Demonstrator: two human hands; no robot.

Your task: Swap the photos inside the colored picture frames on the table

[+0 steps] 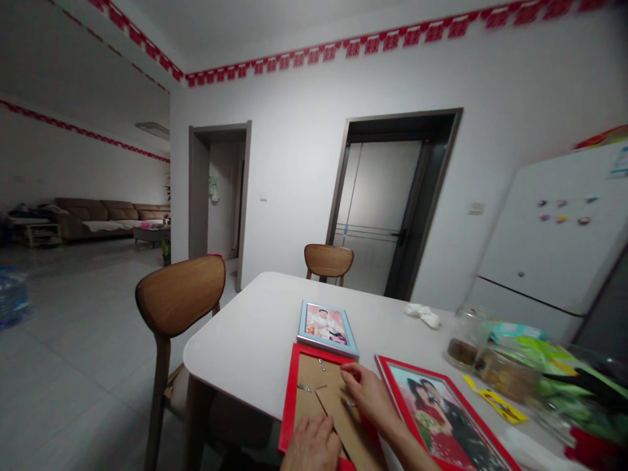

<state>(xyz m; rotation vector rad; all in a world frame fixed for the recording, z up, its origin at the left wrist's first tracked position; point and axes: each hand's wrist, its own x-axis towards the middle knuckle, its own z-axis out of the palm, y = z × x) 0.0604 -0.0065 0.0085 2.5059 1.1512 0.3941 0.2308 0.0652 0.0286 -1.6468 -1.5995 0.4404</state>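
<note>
A red photo frame (289,407) lies face down at the table's near edge, its brown backing board (308,376) up, with metal clips and a dark slit or stand edge. My left hand (313,445) rests on the lower part of the backing, its fingers spread flat. My right hand (366,390) is over the upper right of the backing, fingertips bent together near the red rim; what they hold, if anything, is hidden. Beyond it lies a light blue frame (328,325) with a photo. To the right is another red frame (441,418) with a couple's photo, face up.
The white table (250,333) also holds crumpled tissue (422,315), a glass jar (464,337), a round container (507,373), a yellow strip (503,404) and green packages (554,356). Wooden chairs stand at the left (181,294) and far side (328,260).
</note>
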